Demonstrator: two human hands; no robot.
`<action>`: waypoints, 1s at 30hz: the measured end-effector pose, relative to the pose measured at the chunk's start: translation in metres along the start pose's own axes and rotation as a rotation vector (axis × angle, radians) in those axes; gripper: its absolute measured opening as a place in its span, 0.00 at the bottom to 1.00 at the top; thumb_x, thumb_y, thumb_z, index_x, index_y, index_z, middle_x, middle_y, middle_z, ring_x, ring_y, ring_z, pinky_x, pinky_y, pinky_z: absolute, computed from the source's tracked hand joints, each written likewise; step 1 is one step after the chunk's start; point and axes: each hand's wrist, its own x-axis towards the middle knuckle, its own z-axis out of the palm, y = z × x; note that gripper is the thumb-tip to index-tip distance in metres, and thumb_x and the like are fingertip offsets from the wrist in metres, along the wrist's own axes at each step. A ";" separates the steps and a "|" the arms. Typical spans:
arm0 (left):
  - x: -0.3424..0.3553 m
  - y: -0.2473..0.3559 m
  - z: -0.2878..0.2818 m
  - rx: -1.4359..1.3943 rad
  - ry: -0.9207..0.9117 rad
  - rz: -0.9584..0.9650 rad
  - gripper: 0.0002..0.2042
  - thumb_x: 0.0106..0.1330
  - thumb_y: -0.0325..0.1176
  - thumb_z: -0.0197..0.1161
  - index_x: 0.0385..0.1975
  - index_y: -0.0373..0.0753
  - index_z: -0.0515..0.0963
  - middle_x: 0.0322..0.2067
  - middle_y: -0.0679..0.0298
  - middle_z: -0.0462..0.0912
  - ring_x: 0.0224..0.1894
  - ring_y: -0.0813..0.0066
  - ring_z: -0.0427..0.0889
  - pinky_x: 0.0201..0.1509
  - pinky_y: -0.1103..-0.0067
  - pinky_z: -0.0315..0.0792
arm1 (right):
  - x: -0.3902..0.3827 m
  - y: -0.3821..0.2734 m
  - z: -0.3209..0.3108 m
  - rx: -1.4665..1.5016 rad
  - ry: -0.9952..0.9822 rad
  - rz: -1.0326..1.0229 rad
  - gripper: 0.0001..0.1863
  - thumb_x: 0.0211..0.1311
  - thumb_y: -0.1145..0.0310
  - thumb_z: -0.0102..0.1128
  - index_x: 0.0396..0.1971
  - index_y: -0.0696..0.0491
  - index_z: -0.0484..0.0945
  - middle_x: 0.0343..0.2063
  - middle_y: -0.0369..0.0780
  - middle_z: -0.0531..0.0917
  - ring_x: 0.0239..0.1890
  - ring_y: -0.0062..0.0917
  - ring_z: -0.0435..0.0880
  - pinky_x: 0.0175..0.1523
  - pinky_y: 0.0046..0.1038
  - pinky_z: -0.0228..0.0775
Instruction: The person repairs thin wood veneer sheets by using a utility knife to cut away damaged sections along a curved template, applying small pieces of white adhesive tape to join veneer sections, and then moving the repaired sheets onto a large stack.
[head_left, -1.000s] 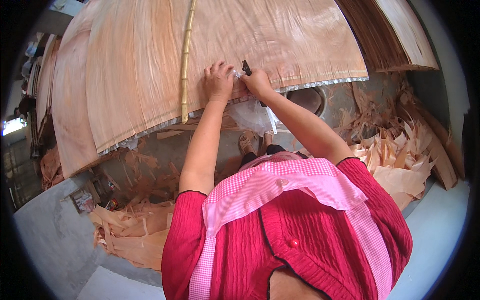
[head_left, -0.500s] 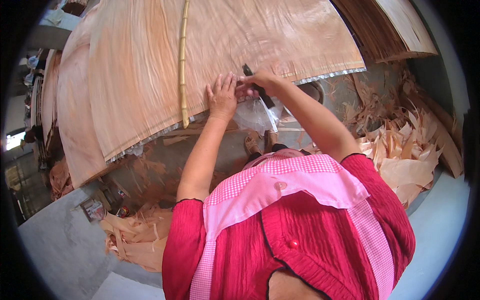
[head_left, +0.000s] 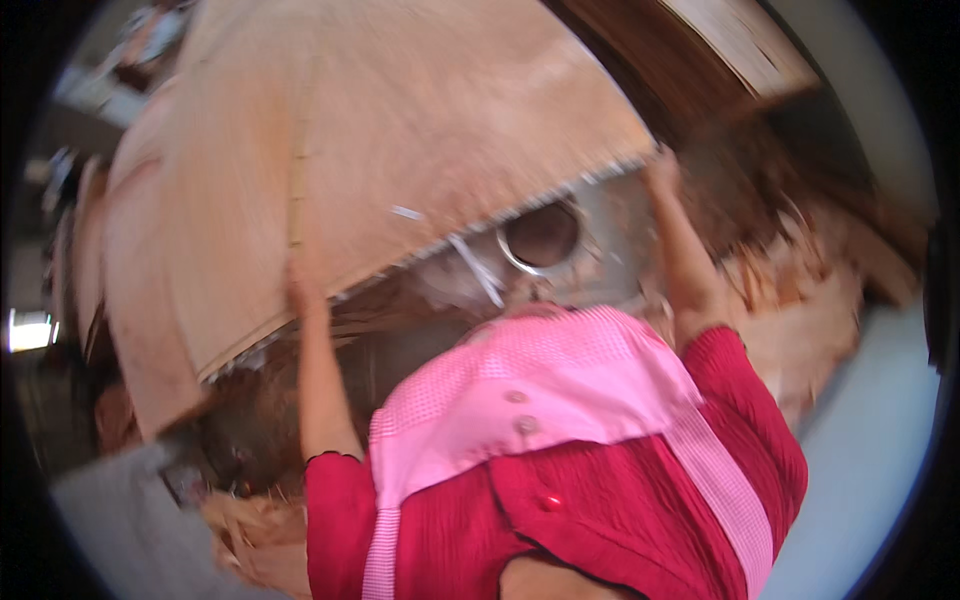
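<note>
A wide stack of thin wood veneer sheets [head_left: 450, 120] spreads in front of me. At its right near corner my right hand [head_left: 660, 170] has its fingers closed around the sheet's edge, though blurred. My left hand [head_left: 305, 282] is at the near edge on the left, by the lower end of a jointed bamboo stick [head_left: 298, 190] lying on the veneer. Motion smears the left fingers, so their grip is unclear. A small white strip [head_left: 407, 212] lies on the veneer between my hands.
Below the near edge are a round metal-rimmed opening [head_left: 503, 250] and a hanging white strip [head_left: 477, 270]. Veneer scraps pile up at the right [head_left: 790, 310] and lower left [head_left: 255, 535]. Another veneer stack [head_left: 735, 45] stands at the far right.
My hands were together at the middle of the near edge, the right on a dark flat tool. They have moved apart, left and right. The dark tool no longer shows.
</note>
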 end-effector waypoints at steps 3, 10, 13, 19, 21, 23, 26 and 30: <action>-0.046 0.043 0.042 0.601 0.332 0.154 0.17 0.60 0.45 0.46 0.34 0.35 0.73 0.35 0.52 0.75 0.38 0.57 0.73 0.42 0.66 0.66 | 0.018 -0.030 -0.021 -0.059 -0.357 -0.091 0.31 0.54 0.44 0.46 0.48 0.54 0.69 0.37 0.49 0.77 0.40 0.40 0.77 0.42 0.36 0.67; -0.096 -0.015 0.153 1.209 0.244 0.743 0.27 0.50 0.40 0.58 0.52 0.43 0.64 0.58 0.58 0.57 0.60 0.53 0.52 0.59 0.52 0.46 | 0.016 0.002 -0.015 -0.137 -0.271 -0.044 0.18 0.49 0.56 0.55 0.30 0.58 0.71 0.28 0.51 0.78 0.34 0.44 0.76 0.37 0.40 0.65; -0.139 -0.010 0.198 0.827 -0.080 1.165 0.14 0.50 0.38 0.60 0.37 0.40 0.75 0.40 0.57 0.74 0.47 0.58 0.70 0.53 0.70 0.62 | 0.028 0.039 -0.001 0.027 -0.136 -0.198 0.16 0.55 0.63 0.50 0.37 0.60 0.73 0.33 0.50 0.78 0.37 0.42 0.77 0.40 0.36 0.66; -0.196 -0.065 0.239 0.833 0.174 0.418 0.14 0.49 0.43 0.61 0.26 0.39 0.72 0.29 0.57 0.76 0.36 0.58 0.75 0.39 0.68 0.69 | -0.012 0.064 -0.029 0.506 -0.388 -0.226 0.12 0.56 0.75 0.46 0.41 0.59 0.72 0.30 0.42 0.80 0.32 0.26 0.78 0.37 0.27 0.68; -0.191 -0.070 0.255 0.843 0.295 0.381 0.15 0.47 0.43 0.63 0.26 0.39 0.72 0.26 0.58 0.77 0.33 0.60 0.76 0.36 0.68 0.69 | -0.047 0.070 -0.015 0.570 -0.621 -0.035 0.12 0.56 0.78 0.45 0.41 0.58 0.72 0.27 0.39 0.80 0.26 0.19 0.76 0.30 0.22 0.68; -0.176 -0.067 0.264 0.778 0.286 0.095 0.16 0.44 0.43 0.66 0.25 0.39 0.73 0.21 0.60 0.77 0.30 0.62 0.76 0.34 0.69 0.69 | -0.082 0.020 -0.041 0.585 -0.890 0.010 0.12 0.56 0.77 0.45 0.39 0.57 0.73 0.25 0.37 0.80 0.19 0.15 0.74 0.22 0.20 0.65; -0.162 -0.087 0.243 0.746 0.231 -0.015 0.14 0.45 0.40 0.65 0.25 0.38 0.72 0.21 0.60 0.77 0.27 0.61 0.77 0.32 0.68 0.70 | -0.119 -0.004 -0.039 0.633 -1.071 -0.085 0.10 0.57 0.75 0.47 0.39 0.58 0.73 0.23 0.39 0.80 0.11 0.15 0.67 0.14 0.18 0.59; -0.183 -0.081 0.226 0.627 0.056 0.091 0.10 0.50 0.39 0.59 0.27 0.40 0.73 0.26 0.56 0.78 0.30 0.56 0.77 0.31 0.65 0.69 | -0.156 -0.027 -0.021 0.697 -1.374 0.030 0.10 0.59 0.73 0.47 0.39 0.57 0.73 0.27 0.39 0.79 0.23 0.21 0.77 0.21 0.21 0.67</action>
